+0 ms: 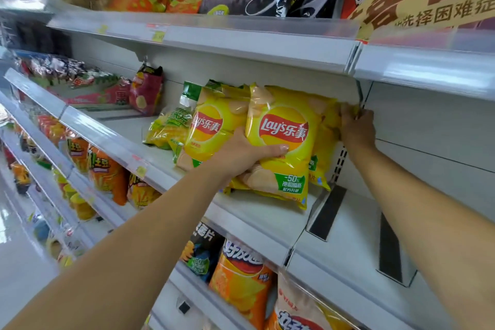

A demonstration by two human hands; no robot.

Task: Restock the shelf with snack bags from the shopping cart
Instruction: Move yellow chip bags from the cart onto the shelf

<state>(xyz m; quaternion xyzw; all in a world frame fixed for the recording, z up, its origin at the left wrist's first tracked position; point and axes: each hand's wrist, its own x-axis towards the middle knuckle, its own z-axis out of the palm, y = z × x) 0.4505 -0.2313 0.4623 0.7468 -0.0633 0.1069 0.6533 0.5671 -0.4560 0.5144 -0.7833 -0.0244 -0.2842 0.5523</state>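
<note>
Several yellow Lay's chip bags stand in a row on the middle white shelf (pixel 257 211). My left hand (pixel 241 153) grips the front yellow bag (pixel 284 142) from its left side, thumb across its face. A second yellow bag (pixel 209 131) leans just behind and to the left. My right hand (pixel 356 126) reaches to the back right and pinches the top corner of a rear yellow bag (pixel 325 142) against the shelf's back wall. No shopping cart is in view.
Green snack bags (pixel 168 128) and a red bag (pixel 146 91) sit further left on the same shelf. A metal divider (pixel 326 211) stands right of the yellow bags. Orange chip bags (pixel 241 284) fill the shelf below; dark and orange bags line the shelf above.
</note>
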